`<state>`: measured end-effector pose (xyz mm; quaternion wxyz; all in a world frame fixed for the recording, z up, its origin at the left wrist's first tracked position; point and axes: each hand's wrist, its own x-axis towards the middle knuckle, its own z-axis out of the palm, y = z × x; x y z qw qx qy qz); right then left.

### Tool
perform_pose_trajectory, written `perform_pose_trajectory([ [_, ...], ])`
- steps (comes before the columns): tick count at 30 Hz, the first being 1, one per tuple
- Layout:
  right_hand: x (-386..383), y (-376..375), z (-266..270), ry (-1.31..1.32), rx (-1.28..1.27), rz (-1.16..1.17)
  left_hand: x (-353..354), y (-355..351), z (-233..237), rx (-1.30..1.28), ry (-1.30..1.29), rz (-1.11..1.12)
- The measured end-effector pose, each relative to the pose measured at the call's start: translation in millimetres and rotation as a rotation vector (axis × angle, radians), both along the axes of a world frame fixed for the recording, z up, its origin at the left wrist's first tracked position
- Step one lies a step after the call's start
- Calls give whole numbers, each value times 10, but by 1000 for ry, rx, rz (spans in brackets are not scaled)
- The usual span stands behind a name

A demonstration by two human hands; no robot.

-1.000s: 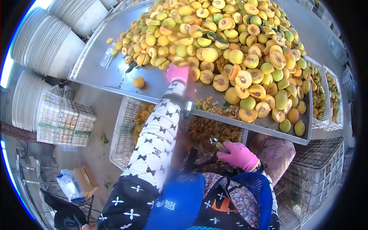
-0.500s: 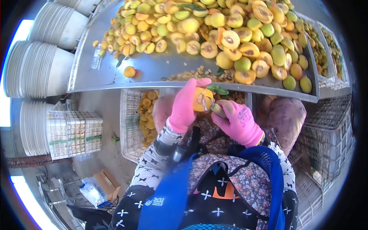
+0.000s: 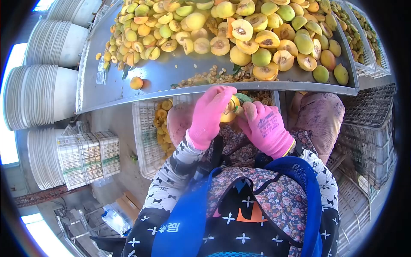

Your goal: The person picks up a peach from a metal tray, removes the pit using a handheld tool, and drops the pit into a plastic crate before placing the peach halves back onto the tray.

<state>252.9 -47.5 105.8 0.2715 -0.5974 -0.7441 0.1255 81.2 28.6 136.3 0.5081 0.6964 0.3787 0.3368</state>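
Observation:
My left hand [image 3: 209,119], in a pink glove, is closed around a yellow peach half [image 3: 230,112] just below the front edge of the metal table. Opposite it, my right hand [image 3: 269,129], also gloved in pink, grips a pitting tool [image 3: 240,111] by its handle. The tool's end meets the fruit, and fingers mostly hide its working part. Behind the tool shows a green leaf [image 3: 245,98]. Below my hands, a white crate [image 3: 147,141] with peach halves stands beside my legs.
A large pile of peaches [image 3: 205,25], many halved, covers the back of the metal table [image 3: 171,77]. Loose pits [image 3: 214,76] lie near its front rim. A plastic bottle [image 3: 101,72] is at left. Stacked white tubs [image 3: 40,96] and crates [image 3: 364,132] flank me.
My left hand has turned the peach half more edge-on, and the tool's metal loop seen earlier is now largely hidden. The whole view has shifted slightly.

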Motion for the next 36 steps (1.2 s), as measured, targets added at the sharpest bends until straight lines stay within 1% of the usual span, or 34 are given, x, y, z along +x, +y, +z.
perform_pose_trajectory([
  [3,7,-13,-28,1,-132,26,8,-27,-11,5,60,-13],
  [5,52,-24,-55,25,-138,69,37,-70,28,-15,87,-11],
  [8,49,-30,-113,139,-194,105,140,-53,193,-407,34,128],
  [11,11,-41,-105,320,-276,104,131,25,123,-529,58,138],
  [12,-8,-39,-96,386,-304,101,131,47,81,-478,7,130],
  [14,-59,-38,-171,515,-245,116,160,64,-23,-381,-96,107],
  [15,-72,-44,-207,577,-217,120,189,70,-30,-378,-66,133],
  [18,-78,-26,-225,590,-196,111,302,52,-1,-344,11,241],
  [20,-90,8,-160,751,-515,70,286,98,-168,-154,-101,232],
  [22,-64,34,-85,977,-814,49,328,86,-121,-267,-293,304],
  [24,-40,66,-13,1277,-1088,60,362,-28,38,-679,-563,460],
  [27,-169,-7,67,1030,-912,22,284,-114,-161,-418,-399,431],
  [28,-173,-5,64,1046,-953,63,224,-90,-166,-453,-395,337],
  [31,-86,-12,56,1090,-1074,160,86,161,-110,-756,-123,3],
  [32,-69,-15,83,1197,-1121,160,115,169,-64,-785,-144,34],
  [34,-57,34,142,1419,-1196,170,120,175,-32,-661,-227,-28],
  [35,-39,61,145,1462,-1227,217,124,190,-16,-598,-267,-62],
  [36,-4,74,136,1503,-1260,261,124,207,-10,-615,-264,-85],
])
